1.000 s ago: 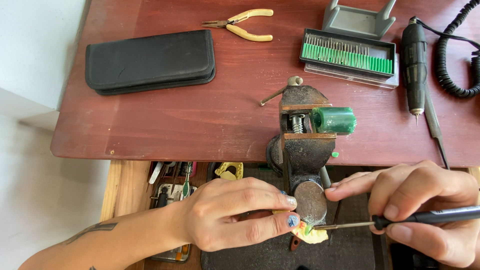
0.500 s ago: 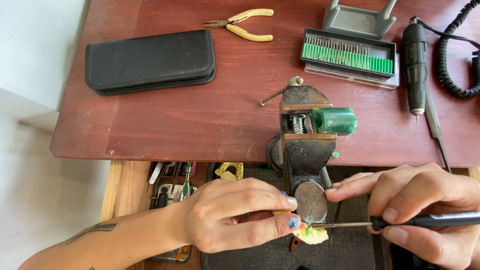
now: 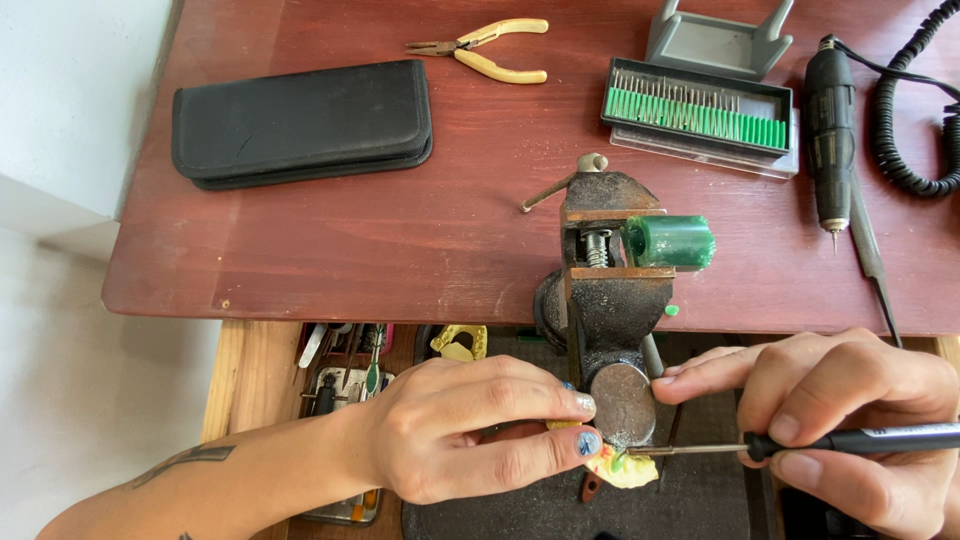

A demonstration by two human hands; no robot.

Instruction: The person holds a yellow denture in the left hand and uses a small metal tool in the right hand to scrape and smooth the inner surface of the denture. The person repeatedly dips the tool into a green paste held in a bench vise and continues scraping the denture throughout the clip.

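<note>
1. My left hand (image 3: pixel 450 435) pinches a small yellow piece (image 3: pixel 625 468) between thumb and fingertips, closed snugly on it, just below the near edge of the table (image 3: pixel 400 250), in front of the rusty vise (image 3: pixel 605 290) clamped to that edge.
2. My right hand (image 3: pixel 840 440) is wrapped in a pen grip around a thin black-handled tool (image 3: pixel 850 440); its metal tip touches a green spot on the yellow piece. My index finger stretches out toward the round foot of the vise, seemingly as a brace.
3. To do this well, I judge I should keep that finger anchored, so the tip moves from the fingers and not the wrist.
4. I would use light pressure only: the piece looks small and soft, and a slip would drive the tip toward my left thumb.
5. Turning the piece with my left hand seems better than swinging the tool, so the work stays in my sight.
6. The green cylinder (image 3: pixel 672 242) sits in the vise jaws; pliers (image 3: pixel 485 48), black case (image 3: pixel 300 122), bur rack (image 3: pixel 700 115) and handpiece (image 3: pixel 830 135) lie toward the far edge, well apart.
</note>
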